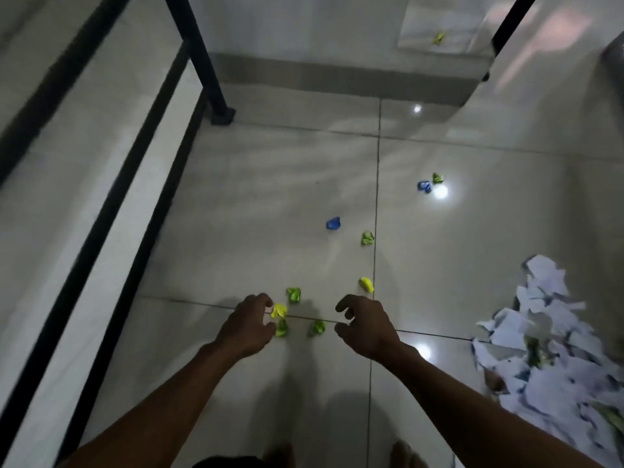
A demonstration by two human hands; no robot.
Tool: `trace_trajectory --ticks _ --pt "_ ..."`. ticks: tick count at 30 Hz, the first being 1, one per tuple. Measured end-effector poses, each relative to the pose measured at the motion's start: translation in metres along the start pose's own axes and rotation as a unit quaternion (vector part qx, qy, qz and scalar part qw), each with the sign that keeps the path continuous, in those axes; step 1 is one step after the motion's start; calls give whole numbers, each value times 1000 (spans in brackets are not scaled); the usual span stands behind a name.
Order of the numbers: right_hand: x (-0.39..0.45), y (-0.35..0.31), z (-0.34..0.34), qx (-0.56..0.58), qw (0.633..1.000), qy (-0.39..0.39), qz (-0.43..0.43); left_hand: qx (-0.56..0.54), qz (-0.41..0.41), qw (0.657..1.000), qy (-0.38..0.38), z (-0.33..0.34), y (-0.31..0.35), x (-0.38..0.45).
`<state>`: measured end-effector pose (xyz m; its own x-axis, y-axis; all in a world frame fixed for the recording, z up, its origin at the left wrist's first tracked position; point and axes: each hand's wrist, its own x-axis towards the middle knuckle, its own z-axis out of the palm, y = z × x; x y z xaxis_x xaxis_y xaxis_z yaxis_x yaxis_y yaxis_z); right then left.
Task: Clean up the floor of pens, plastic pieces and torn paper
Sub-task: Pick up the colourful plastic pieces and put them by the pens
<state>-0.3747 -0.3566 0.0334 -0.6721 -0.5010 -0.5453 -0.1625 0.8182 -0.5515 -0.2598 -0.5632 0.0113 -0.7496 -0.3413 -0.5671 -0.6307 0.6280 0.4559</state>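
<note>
Small crumpled plastic pieces lie scattered on the glossy tiled floor point(256, 204). My left hand point(248, 327) hovers low with curved fingers and thumb. Its fingertips are right beside a yellow piece point(279, 310) and a green piece point(282, 328), neither clearly gripped. My right hand point(366, 324) is held claw-like and holds nothing; a green piece point(316, 328) lies just left of its thumb. Other pieces lie farther off: green point(293, 294), yellow point(366, 284), green point(367, 238), blue point(333, 223), blue point(424, 186) and green point(438, 178). A heap of torn paper point(547, 352) lies to the right.
A black metal furniture leg point(221, 113) stands at the upper left, with a black-edged frame point(111, 211) running down the left side. A wall skirting point(337, 79) crosses the back. Another yellow scrap point(439, 38) lies on a pale surface at the top. My bare feet point(401, 454) show at the bottom edge.
</note>
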Motion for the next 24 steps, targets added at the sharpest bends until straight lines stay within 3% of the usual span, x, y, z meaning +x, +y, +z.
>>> trace_trajectory --ticks 6,16,20,24 --pt "70 54 89 -57 998 -26 -21 95 64 993 -22 59 -49 78" --pt "92 79 140 -96 991 26 -85 78 99 992 18 100 -63 108" --pt "95 79 144 -56 994 46 -85 51 93 992 63 103 -65 110" --pt "102 70 138 70 991 108 -42 3 55 987 152 98 -63 112"
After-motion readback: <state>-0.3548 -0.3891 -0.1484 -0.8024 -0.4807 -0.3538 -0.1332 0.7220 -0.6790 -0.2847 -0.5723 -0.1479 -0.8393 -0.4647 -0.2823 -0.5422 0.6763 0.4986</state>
